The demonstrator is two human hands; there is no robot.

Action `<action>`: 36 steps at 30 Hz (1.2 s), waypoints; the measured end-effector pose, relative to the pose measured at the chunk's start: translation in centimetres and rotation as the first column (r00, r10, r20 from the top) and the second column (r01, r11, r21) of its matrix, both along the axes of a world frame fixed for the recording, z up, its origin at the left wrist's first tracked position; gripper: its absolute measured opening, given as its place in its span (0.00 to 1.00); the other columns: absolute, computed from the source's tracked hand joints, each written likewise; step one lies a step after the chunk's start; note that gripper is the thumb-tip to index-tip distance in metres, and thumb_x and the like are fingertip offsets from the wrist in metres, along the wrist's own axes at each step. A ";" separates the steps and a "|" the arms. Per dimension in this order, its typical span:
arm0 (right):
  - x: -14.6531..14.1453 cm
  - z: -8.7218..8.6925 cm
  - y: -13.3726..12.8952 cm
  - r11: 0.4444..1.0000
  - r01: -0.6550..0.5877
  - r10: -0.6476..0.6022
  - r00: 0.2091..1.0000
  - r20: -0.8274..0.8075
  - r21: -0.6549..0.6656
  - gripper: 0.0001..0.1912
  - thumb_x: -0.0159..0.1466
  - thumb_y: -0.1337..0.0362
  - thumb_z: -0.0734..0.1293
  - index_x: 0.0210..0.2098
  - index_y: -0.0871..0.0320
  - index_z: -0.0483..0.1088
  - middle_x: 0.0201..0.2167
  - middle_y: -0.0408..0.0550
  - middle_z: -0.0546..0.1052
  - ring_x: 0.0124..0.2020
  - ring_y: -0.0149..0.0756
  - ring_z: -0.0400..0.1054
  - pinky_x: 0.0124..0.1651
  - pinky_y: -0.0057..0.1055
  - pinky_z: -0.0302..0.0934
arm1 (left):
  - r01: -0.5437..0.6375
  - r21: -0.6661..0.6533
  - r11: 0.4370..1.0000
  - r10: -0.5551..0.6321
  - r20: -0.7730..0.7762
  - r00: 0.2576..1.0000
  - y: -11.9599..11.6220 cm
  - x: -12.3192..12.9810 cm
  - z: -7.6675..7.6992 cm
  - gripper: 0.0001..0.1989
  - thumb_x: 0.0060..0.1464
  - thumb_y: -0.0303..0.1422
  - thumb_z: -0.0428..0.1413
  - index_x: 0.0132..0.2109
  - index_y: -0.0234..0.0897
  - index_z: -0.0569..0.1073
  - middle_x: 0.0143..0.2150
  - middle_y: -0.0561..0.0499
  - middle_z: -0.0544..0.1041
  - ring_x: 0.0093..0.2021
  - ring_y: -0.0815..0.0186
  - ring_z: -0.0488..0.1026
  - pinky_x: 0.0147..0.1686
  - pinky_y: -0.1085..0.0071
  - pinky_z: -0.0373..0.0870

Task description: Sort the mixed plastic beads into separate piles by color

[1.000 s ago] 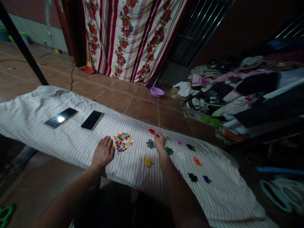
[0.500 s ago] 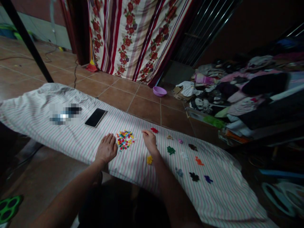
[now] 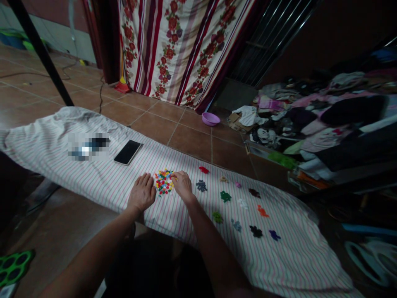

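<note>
A mixed pile of small colourful pieces (image 3: 163, 182), too small to name, lies on a striped cloth (image 3: 173, 223). My left hand (image 3: 143, 191) rests flat at the pile's left edge, fingers stretched out. At the pile's right edge, my right hand (image 3: 182, 184) is pinched, fingertips down by the pieces; whatever is between them is hidden. Right of it lie single-colour heaps: red (image 3: 204, 169), dark grey (image 3: 201, 186), dark green (image 3: 225, 196), light green (image 3: 217, 217), orange (image 3: 262, 211), black (image 3: 256, 231) and several others. My right forearm covers part of the cloth.
A phone (image 3: 127, 152) lies on the cloth left of the pile, near a blurred-out object (image 3: 89, 147). Beyond the cloth's far edge, a purple basin (image 3: 211, 119) stands on the tiled floor. Clothes (image 3: 304, 111) are heaped at the right; a flowered curtain (image 3: 182, 49) hangs behind.
My right hand has moved left and nearer, from beside the red heap to the mixed pile. The dark grey and light green heaps now show; the yellow one is hidden. My left hand stays put.
</note>
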State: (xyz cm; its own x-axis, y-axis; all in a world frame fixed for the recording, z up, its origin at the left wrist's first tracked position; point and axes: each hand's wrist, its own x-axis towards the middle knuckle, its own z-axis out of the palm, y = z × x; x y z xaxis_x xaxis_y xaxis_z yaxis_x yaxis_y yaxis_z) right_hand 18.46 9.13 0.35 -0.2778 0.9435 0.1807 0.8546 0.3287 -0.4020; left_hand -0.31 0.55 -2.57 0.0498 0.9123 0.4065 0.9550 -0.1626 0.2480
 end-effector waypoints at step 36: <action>0.1 -0.6 0.8 0.997 -0.070 0.073 0.977 -0.199 0.022 0.06 0.61 0.71 0.66 0.36 0.56 0.73 0.35 0.45 0.77 0.38 0.34 0.70 0.47 0.29 0.63 | -0.003 -0.002 1.000 0.003 -0.010 1.000 0.0 0.0 0.2 0.22 0.63 0.34 0.45 0.55 0.26 0.73 0.61 0.32 0.72 0.65 0.47 0.66 0.64 0.50 0.62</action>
